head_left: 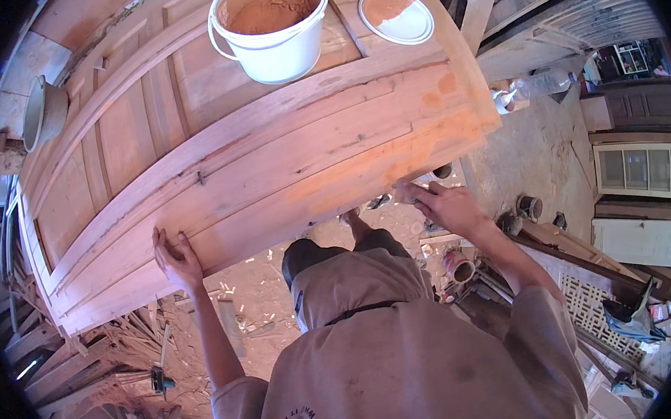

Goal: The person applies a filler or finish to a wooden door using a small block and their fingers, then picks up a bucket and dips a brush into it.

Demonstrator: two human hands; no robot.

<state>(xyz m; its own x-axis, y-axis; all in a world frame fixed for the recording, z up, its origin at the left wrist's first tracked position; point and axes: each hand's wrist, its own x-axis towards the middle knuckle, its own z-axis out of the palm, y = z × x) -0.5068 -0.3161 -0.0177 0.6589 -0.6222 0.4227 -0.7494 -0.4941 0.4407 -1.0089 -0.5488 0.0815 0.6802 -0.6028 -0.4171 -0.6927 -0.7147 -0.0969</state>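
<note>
A large wooden panelled door (232, 178) lies in front of me, its bare plank edge strip nearest my body. My left hand (177, 259) rests on the near edge at the left, fingers apart on the wood. At the near edge on the right, my right hand (448, 208) is closed, its fingertips at the wood; what they hold is too small to make out. Orange-brown filler (379, 163) is smeared over the strip by that hand. On the door stands a white bucket (282, 57) of brown filler, beside a round white lid (400, 26) partly coated with it.
A grey bowl-like container (42, 113) sits at the door's far left. Scrap wood (120, 357) is piled at lower left, and wood chips litter the floor (256, 293). A tin (458, 267) stands below my right arm. A clear plastic bottle (541, 84) lies beyond the door's right end.
</note>
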